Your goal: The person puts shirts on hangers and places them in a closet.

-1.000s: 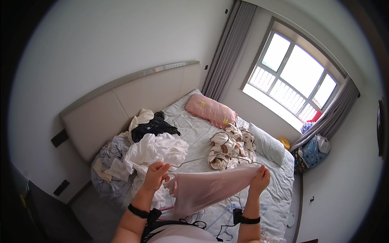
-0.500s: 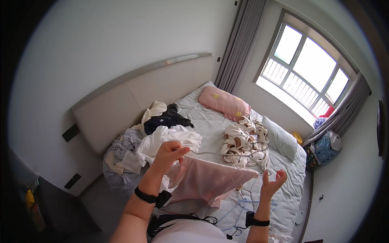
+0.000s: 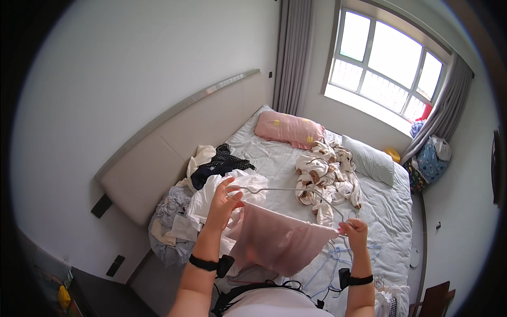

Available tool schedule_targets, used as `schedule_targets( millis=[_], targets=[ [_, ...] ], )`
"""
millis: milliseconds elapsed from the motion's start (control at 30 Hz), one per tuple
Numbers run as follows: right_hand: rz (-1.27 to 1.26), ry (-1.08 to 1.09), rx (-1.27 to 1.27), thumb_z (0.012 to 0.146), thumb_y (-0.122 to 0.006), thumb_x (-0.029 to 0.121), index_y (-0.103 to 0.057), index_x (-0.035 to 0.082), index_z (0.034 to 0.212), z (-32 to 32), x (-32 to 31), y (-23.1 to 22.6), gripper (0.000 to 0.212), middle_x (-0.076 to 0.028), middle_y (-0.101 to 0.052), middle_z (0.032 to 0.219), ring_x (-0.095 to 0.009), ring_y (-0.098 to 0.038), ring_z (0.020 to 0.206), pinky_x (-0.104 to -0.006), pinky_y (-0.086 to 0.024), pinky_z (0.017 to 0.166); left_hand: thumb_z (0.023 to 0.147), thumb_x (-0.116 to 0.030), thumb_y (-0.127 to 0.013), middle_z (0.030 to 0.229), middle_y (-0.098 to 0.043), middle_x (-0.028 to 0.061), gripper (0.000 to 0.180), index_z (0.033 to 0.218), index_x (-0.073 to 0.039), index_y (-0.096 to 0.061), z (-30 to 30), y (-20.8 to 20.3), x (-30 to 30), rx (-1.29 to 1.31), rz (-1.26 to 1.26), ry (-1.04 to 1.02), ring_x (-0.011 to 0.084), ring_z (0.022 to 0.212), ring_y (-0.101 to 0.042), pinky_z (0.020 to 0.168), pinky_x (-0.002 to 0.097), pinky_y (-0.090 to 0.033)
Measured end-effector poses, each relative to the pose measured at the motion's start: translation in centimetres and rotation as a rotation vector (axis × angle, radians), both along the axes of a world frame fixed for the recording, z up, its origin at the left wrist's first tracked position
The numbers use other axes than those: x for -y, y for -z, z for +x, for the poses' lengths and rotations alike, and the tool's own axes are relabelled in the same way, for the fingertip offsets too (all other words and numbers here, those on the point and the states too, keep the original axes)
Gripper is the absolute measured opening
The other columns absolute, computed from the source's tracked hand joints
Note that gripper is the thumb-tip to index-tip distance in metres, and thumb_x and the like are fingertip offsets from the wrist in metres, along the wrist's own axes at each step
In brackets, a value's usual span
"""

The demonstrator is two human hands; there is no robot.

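A pale pink garment [image 3: 282, 238] hangs stretched between my hands, above the near side of the bed. Beyond its top edge, a thin grey clothes hanger [image 3: 285, 189] slants across. My left hand [image 3: 219, 206] has the hanger's left end between thumb and fingers, with the garment's left corner against the same hand. Closed at the garment's right corner is my right hand [image 3: 355, 232], its fingertips pinching the cloth. The hanger's bent right part lies just beside those fingers; whether they touch it I cannot tell.
White clothes [image 3: 208, 190] and dark clothes [image 3: 219, 161] are heaped at the bed's left. Crumpled brown-and-white fabric [image 3: 322, 177] lies near a pink pillow [image 3: 289, 128] and a pale pillow [image 3: 368, 161]. Blue hangers [image 3: 343, 256] rest on the sheet near my right forearm.
My right hand has closed from spread fingers onto the garment's corner. My left fingers have loosened slightly around the hanger, which has tilted. The view has shifted.
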State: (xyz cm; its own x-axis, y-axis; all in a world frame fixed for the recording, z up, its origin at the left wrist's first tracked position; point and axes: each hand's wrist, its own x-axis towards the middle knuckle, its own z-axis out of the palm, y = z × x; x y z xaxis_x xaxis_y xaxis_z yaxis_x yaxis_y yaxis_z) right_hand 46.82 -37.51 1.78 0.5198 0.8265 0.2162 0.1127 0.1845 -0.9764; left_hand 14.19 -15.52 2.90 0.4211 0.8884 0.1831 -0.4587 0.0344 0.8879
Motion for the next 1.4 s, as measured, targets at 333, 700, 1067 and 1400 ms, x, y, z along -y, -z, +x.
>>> schedule_targets(
  millis=[333,700,1067,1400],
  targets=[
    [0.066,0.253,-0.255,0.074,-0.056,-0.003,-0.048,0.003,0.049,0.4,9.0,-0.4,0.026,-0.003,-0.045,0.051,-0.015,-0.054,0.053,-0.0283,-0.046,0.058,0.083,-0.020,-0.061,0.114,-0.049,0.0106,0.052,0.128,-0.005,-0.038,8.4,1.8,0.7,-0.322,0.018,0.259,0.0134,0.081,-0.056,0.069,0.0254,-0.047],
    [0.154,0.306,-0.339,0.073,-0.054,-0.004,-0.042,0.003,0.048,-2.2,10.8,2.9,0.029,-0.002,-0.041,0.051,-0.012,-0.043,0.048,-0.0273,-0.043,0.053,0.082,-0.017,-0.061,0.095,-0.059,0.0054,0.038,0.116,-0.004,-0.050,11.1,9.2,4.2,-0.617,-0.033,0.659,0.0139,0.078,-0.060,0.067,0.0268,-0.049],
    [-0.125,0.213,-0.455,0.076,-0.057,0.002,-0.054,0.001,0.058,-6.9,0.2,7.7,0.018,-0.006,-0.053,0.056,-0.012,-0.051,0.050,-0.0247,-0.043,0.052,0.066,-0.029,-0.073,0.096,-0.057,0.0182,0.049,0.104,-0.003,-0.055,-10.8,27.9,-8.7,-1.124,-0.090,-0.550,0.0298,0.089,-0.056,0.075,0.0379,-0.046],
    [-0.122,0.380,-0.434,0.079,-0.056,0.003,-0.050,0.005,0.061,-7.5,-0.2,9.8,0.019,-0.004,-0.048,0.055,-0.015,-0.050,0.052,-0.0281,-0.045,0.056,0.064,-0.025,-0.075,0.119,-0.050,0.0206,0.078,0.128,-0.005,-0.036,-12.0,28.7,-19.3,-1.308,-0.502,-0.698,0.0321,0.110,-0.051,0.089,0.0398,-0.043]
  ],
)
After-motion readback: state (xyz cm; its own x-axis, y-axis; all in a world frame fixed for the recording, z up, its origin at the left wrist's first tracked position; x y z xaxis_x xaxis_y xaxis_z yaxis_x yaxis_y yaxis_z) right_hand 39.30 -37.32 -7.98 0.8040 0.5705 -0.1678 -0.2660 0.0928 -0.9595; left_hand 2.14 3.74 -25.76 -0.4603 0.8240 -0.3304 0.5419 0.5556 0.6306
